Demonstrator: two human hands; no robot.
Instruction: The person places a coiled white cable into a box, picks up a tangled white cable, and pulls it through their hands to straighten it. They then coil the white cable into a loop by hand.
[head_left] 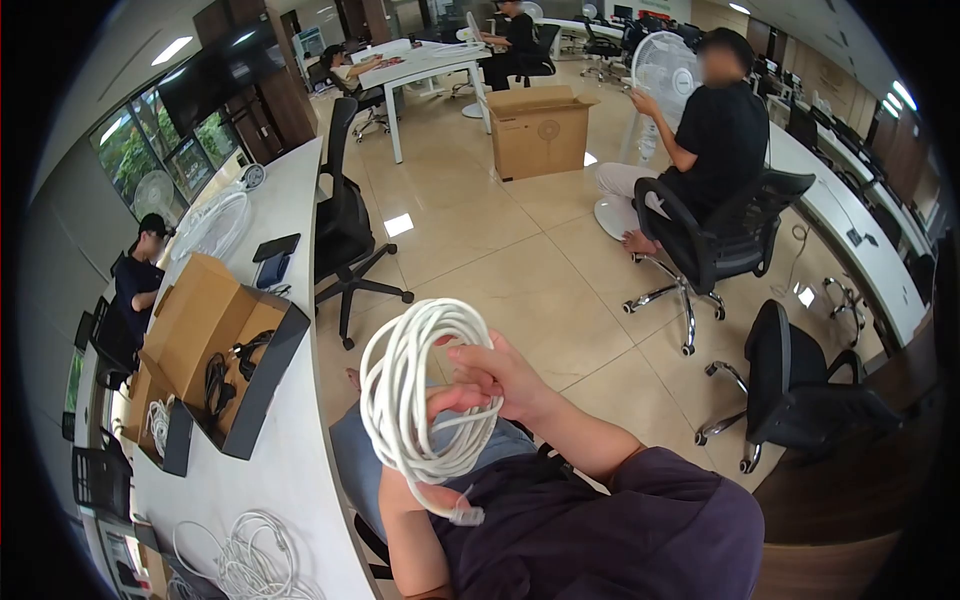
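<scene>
A coil of white cable [400, 400] is held up in front of my chest. My right hand [510, 380] grips the loops on their right side, fingers closed around the strands. My left forearm rises from below into the coil. My left hand [447, 402] is mostly hidden behind the loops, and the coil seems to be wound around it. A clear plug end [466, 516] dangles from the bottom of the coil.
A white table [290, 470] runs along my left with open cardboard boxes [200, 320] holding cables and loose white cables [250, 560]. Black office chairs [800, 390] stand on the tiled floor. A seated person [715, 140] handles a white fan beside a cardboard box [540, 130]. Others sit further off.
</scene>
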